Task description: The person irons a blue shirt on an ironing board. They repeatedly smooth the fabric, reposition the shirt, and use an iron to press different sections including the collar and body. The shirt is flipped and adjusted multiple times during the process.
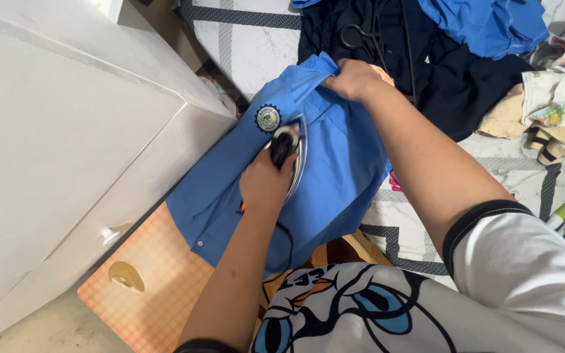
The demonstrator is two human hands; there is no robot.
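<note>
Left hand: fingers clamped round the black handle of a clothes iron, its soleplate flat on a blue shirt. Right hand: fingers pinched together on the shirt's upper edge near the collar, holding the cloth taut. Shirt: spread over an orange checked ironing board, a round badge sewn just beside the iron's tip. White cabinet: close against the board's left side. Bed: grey-and-white patterned cover, beyond the board. Upon it: dark garments, a black hanger, further blue clothing.
</note>
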